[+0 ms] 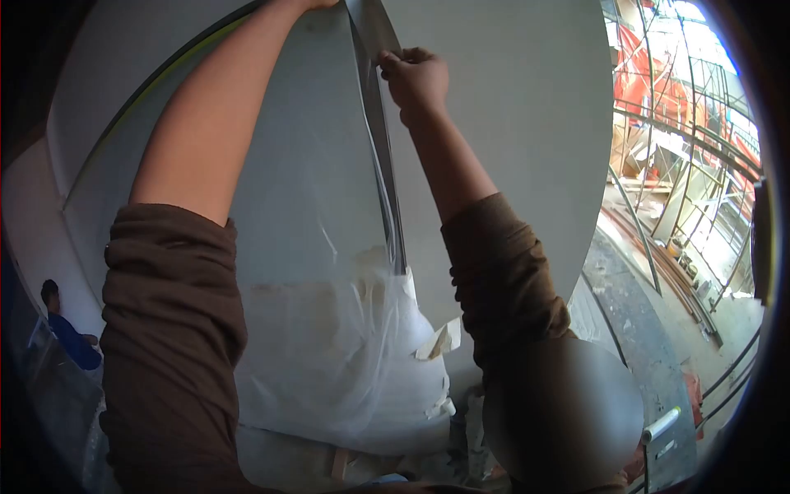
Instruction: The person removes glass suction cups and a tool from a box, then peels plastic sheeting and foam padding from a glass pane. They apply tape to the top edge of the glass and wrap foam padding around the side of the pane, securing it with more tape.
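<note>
A long dark grey strip (377, 103) runs down the pale wall panel (510, 140) from the top edge of the view, narrowing toward its lower end. My right hand (418, 78) pinches the strip's right edge near the top, thumb and fingers closed. My left hand (314, 3) is raised beside the strip's upper end; the frame cuts it off, so its fingers are hidden. Left of the strip, clear plastic film (309, 198) hangs over the surface. Lower down, whitish sheeting (346, 370) is wrinkled, and a torn flap (440, 339) curls out at its right side.
At far left is another person in a blue top (72, 339). On the right are scaffolding (691, 123), red sheeting (638, 70) and long brown bars (671, 267) on the floor. A white roll (662, 426) lies at lower right. A round blurred patch covers part of the lower view.
</note>
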Tool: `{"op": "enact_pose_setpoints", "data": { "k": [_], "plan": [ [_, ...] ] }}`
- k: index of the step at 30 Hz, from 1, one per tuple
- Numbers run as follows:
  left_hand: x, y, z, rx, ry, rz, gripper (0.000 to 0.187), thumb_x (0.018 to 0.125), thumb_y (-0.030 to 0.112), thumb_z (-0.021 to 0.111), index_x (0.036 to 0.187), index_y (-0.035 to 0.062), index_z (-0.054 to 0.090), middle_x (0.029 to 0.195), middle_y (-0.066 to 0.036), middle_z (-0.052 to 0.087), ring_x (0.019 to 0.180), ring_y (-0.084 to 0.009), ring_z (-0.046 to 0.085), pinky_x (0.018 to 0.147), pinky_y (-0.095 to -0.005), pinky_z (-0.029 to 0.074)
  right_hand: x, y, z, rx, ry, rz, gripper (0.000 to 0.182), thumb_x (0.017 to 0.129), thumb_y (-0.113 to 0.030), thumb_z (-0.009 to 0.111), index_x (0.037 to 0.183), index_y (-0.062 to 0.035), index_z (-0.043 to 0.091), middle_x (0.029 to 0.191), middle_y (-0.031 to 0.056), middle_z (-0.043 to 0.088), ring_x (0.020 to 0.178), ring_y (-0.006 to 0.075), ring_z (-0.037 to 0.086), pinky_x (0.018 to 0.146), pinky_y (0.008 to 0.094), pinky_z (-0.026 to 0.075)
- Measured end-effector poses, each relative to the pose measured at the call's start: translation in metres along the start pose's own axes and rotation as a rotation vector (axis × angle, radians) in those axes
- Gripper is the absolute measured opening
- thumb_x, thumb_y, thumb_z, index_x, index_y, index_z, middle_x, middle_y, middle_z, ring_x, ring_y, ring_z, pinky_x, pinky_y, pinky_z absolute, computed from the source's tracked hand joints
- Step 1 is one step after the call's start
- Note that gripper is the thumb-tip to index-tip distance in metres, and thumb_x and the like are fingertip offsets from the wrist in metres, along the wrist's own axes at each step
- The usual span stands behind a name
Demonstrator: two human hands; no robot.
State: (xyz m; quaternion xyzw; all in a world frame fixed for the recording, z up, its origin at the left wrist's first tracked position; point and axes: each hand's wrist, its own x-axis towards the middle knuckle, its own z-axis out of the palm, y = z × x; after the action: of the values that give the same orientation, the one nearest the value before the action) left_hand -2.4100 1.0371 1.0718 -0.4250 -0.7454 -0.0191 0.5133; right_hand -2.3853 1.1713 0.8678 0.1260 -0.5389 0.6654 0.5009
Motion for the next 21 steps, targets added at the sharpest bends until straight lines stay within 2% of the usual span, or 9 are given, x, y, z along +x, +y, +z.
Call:
{"op": "enact_pose_setpoints", "data": {
  "k": [4, 11, 15, 21],
  "plan": [
    [0.019, -0.012, 0.007, 0.014, 0.005, 0.036, 0.029, 0.087, 0.031, 0.074, 0.104, 0.0076, 0.079, 0.101, -0.013, 0.077, 0.093, -0.0255, 0.072, 0.087, -0.0388, 0.055, -0.002, -0.003, 0.014, -0.027, 0.052, -0.040, 0.025, 0.084, -0.017, 0.080, 0.093, 0.0054, 0.072, 0.087, 0.0216, 0.075, 0.084, 0.0337, 0.075, 0.081, 0.0410, 0.057],
    [0.036, -0.031, 0.025, 0.016, -0.022, 0.183, 0.028, 0.087, 0.029, 0.074, 0.102, 0.0066, 0.079, 0.099, -0.013, 0.077, 0.090, -0.0255, 0.073, 0.086, -0.0389, 0.055, 0.007, 0.002, 0.026, -0.047, 0.076, -0.020, 0.025, 0.084, -0.015, 0.079, 0.095, 0.0056, 0.071, 0.088, 0.0212, 0.074, 0.084, 0.0334, 0.074, 0.081, 0.0415, 0.057],
    [0.033, -0.028, 0.026, -0.031, -0.031, 0.111, 0.026, 0.086, 0.025, 0.074, 0.103, 0.0056, 0.079, 0.098, -0.013, 0.077, 0.090, -0.0252, 0.072, 0.086, -0.0397, 0.055, 0.017, 0.010, 0.025, -0.084, 0.071, -0.043, 0.025, 0.085, -0.016, 0.078, 0.096, 0.0059, 0.071, 0.088, 0.0212, 0.074, 0.084, 0.0334, 0.074, 0.081, 0.0418, 0.057],
    [0.037, -0.032, 0.026, 0.026, -0.019, 0.235, 0.025, 0.086, 0.023, 0.074, 0.103, 0.0046, 0.079, 0.099, -0.013, 0.078, 0.092, -0.0249, 0.072, 0.088, -0.0396, 0.055, 0.019, 0.019, 0.030, -0.070, 0.070, -0.063, 0.028, 0.085, -0.017, 0.078, 0.099, 0.0069, 0.071, 0.091, 0.0228, 0.074, 0.088, 0.0342, 0.074, 0.083, 0.0424, 0.057]
  ]
}}
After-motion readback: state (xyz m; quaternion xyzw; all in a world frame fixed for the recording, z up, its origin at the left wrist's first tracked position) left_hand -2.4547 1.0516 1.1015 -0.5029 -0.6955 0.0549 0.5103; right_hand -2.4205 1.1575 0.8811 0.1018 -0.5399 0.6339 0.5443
